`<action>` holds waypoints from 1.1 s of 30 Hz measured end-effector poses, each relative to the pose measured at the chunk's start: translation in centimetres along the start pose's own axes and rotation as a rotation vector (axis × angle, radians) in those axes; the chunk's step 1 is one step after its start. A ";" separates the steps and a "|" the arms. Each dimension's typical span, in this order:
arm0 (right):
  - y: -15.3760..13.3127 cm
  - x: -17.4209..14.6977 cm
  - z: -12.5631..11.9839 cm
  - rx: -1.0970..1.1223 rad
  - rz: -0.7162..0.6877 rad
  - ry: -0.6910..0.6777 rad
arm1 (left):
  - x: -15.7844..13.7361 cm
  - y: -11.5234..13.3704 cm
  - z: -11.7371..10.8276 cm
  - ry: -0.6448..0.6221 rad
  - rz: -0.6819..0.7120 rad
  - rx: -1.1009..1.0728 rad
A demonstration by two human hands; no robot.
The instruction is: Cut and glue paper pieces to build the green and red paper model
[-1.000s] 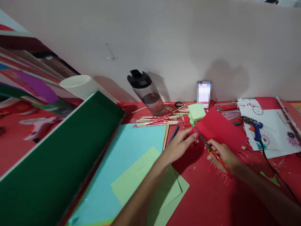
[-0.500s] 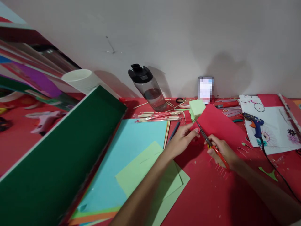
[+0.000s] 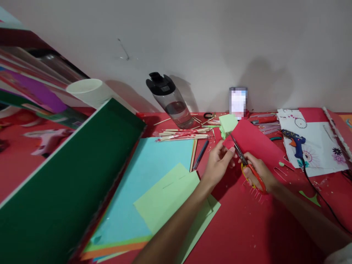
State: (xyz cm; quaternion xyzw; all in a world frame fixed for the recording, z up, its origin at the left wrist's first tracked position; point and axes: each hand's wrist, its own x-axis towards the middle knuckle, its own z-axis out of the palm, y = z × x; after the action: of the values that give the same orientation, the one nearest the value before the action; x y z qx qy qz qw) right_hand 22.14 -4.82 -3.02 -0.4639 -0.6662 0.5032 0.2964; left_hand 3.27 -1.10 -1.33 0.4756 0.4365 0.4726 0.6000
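Note:
My left hand [image 3: 218, 161] is closed on the near edge of a red sheet of paper [image 3: 255, 141], pinching it between thumb and fingers. My right hand [image 3: 258, 171] grips a pair of scissors [image 3: 242, 157] with red and yellow handles. Their blades point away and to the left, lying against the paper close to my left thumb. Just beyond the paper's far corner sits a light green paper block [image 3: 228, 124]. A dark pen [image 3: 201, 154] lies left of my left hand.
Blue sheets [image 3: 162, 154] and pale green sheets [image 3: 170, 194] lie to the left, beside a tall green board [image 3: 74, 165]. A water bottle [image 3: 173, 102], wooden sticks [image 3: 184, 134] and a phone [image 3: 238, 102] are near the wall. A blue glue gun [image 3: 297, 143] with its cable rests on the right.
The scissors' handles have spread a little apart, showing more of the yellow loop. My left hand has shifted slightly along the red paper's edge. The whole view has moved slightly.

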 end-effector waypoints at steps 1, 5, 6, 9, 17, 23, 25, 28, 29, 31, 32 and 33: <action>0.0 0.0 0.1 -0.001 -0.001 0.001 | -0.1 -0.1 0.3 0.008 0.000 -0.019; -0.2 0.0 0.3 0.000 0.005 -0.015 | -0.5 -0.6 1.1 0.064 0.001 -0.066; -0.3 0.0 0.3 -0.004 0.004 -0.019 | -0.5 -0.7 1.2 0.082 0.002 -0.071; -0.3 0.0 0.4 -0.016 0.000 -0.036 | -0.5 -1.1 1.3 0.128 -0.005 -0.063; -0.7 0.1 -0.5 -0.035 0.003 -0.077 | 0.2 -0.8 0.3 0.118 0.055 0.021; -1.0 0.1 -1.4 -0.036 0.004 -0.114 | 0.5 -0.3 -0.4 0.067 0.053 0.059; -1.2 0.1 -1.6 -0.035 0.003 -0.119 | 0.5 -0.2 -0.4 0.057 0.056 0.056; -1.5 0.2 -1.9 -0.039 0.001 -0.124 | 0.5 0.0 -0.6 0.043 0.040 0.059; -1.5 0.2 -2.0 -0.039 0.001 -0.126 | 0.5 0.0 -0.6 0.036 0.033 0.065; -1.6 0.2 -2.1 -0.054 0.001 -0.140 | 0.5 0.2 -0.8 0.024 0.024 0.080; -1.6 0.2 -2.2 -0.066 0.003 -0.148 | 0.6 0.3 -0.9 0.019 0.025 0.087; -1.6 0.2 -2.3 -0.073 0.008 -0.156 | 0.6 0.4 -0.9 0.014 0.030 0.092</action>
State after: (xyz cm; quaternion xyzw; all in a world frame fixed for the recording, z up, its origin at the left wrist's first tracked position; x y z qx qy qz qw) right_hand 23.49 -3.81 -0.79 -0.4365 -0.7032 0.5145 0.2243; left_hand 2.39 -0.36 -1.10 0.5059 0.4548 0.4642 0.5671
